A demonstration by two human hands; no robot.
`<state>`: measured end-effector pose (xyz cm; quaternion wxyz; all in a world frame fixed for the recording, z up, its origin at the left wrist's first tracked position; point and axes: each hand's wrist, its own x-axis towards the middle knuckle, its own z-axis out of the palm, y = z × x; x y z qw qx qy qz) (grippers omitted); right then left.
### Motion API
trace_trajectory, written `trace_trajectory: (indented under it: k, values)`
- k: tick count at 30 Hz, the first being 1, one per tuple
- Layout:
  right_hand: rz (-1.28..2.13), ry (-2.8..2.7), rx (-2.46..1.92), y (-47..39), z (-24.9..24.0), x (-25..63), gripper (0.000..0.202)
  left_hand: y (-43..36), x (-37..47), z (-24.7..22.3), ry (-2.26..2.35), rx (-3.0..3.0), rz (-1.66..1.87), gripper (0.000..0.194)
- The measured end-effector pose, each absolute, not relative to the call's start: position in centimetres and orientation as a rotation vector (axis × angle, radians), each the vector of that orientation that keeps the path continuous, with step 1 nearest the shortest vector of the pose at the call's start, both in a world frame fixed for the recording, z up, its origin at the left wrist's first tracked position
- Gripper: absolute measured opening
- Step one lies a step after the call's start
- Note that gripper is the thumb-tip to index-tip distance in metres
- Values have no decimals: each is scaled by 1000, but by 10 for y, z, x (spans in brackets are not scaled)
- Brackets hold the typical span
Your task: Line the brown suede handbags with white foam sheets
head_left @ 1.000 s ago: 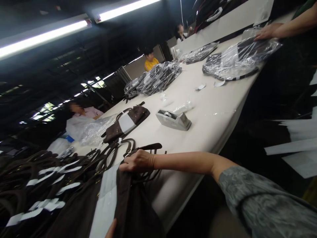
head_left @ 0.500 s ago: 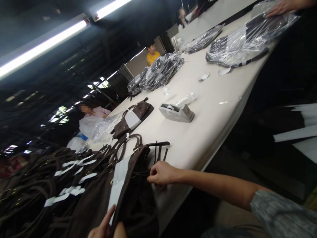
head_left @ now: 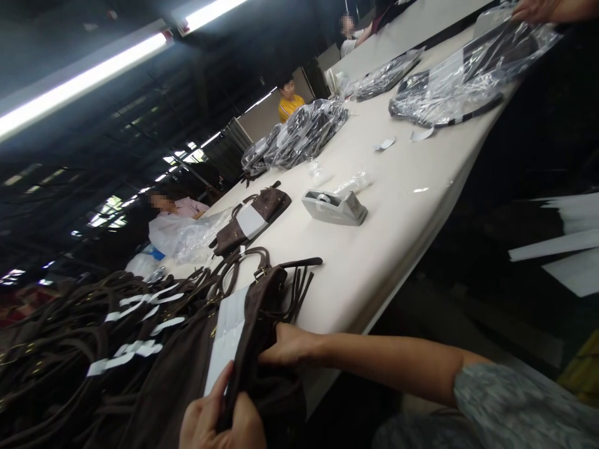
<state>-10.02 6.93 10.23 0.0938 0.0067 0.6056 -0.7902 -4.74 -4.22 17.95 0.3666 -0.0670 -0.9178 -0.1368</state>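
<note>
A dark brown handbag (head_left: 173, 368) stands at the bottom centre, with a white paper strip (head_left: 228, 327) along its top. My left hand (head_left: 224, 408) pinches the bag's upper edge near the lower end of the strip, index finger lying over the paper. My right hand (head_left: 290, 346) reaches into the bag's right side, and its fingertips are hidden in the dark fabric. Thin dark straps (head_left: 299, 290) hang just above that hand. Many similar brown bags (head_left: 51, 349) with white paper pieces are packed together on the left.
On the white table (head_left: 397, 206) are a grey tape dispenser (head_left: 334, 207), a smaller brown bag (head_left: 253, 221), and plastic-wrapped bags (head_left: 304, 134). Another person's hand (head_left: 538, 10) touches wrapped goods (head_left: 463, 78) at the upper right. More people are beyond the table.
My right hand has moved left and slightly down, from beside the straps into the bag's side. My left hand has shifted up and right along the bag's edge.
</note>
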Motion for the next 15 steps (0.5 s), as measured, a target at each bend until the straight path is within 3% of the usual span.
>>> trace_trajectory:
  k: [3, 6, 8, 11, 15]
  values:
    - [-1997, 2278, -43, 72, 104, -105, 44, -38, -45, 176, -2329, -213, -344, 29]
    - [-1874, 2378, 57, 81, 97, -98, 18, -38, -45, 172, -2329, -271, -331, 28]
    - [-2101, 2190, 283, 87, 87, -82, 8, -39, -45, 169, -2330, -273, -327, 27]
    - [-2531, 1642, 623, 93, 74, -52, 9, -37, -39, 161, -2308, -281, -309, 27]
    - [-2751, 1396, 799, 89, 69, -31, 12, -27, -20, 144, -2304, -425, -175, 31]
